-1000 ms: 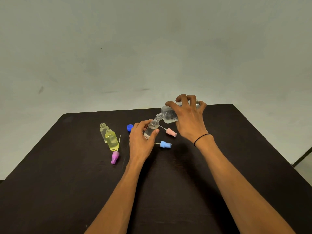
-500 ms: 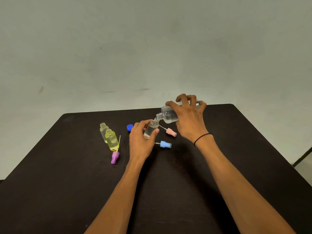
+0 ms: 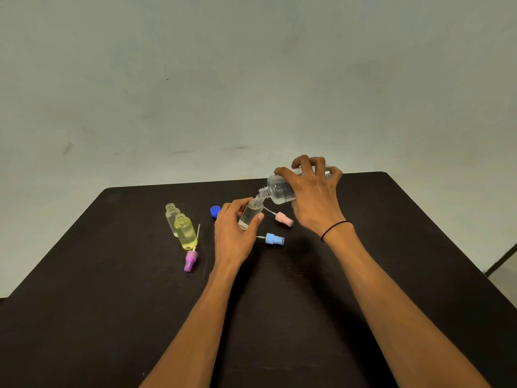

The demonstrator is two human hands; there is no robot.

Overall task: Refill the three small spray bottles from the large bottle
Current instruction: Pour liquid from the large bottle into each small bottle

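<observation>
**Large bottle tipped to a small one over the dark tabletop**

While the right hand (image 3: 313,203) wraps its fingers (image 3: 300,163) over the large clear plastic bottle (image 3: 279,189), that bottle lies tilted, its threaded neck angled down and left until it meets the open mouth of the small clear spray bottle (image 3: 251,214). The left hand (image 3: 233,233) holds this small bottle leaning to the right, thumb on its near side and fingers (image 3: 237,204) curled round its far side.

Just beyond the left fingers lies a round blue cap (image 3: 214,211). Between the two hands, a pale pink spray head (image 3: 284,219) and a light blue spray head (image 3: 274,238) lie on their sides on the dark tabletop (image 3: 98,289). Left of the left hand stand a yellow-tinted small bottle (image 3: 186,231) and, just behind it, a clear small bottle (image 3: 171,217), both uncapped. A purple spray head (image 3: 191,260) lies just in front of the yellow one. A black band (image 3: 334,228) circles the right wrist.
</observation>
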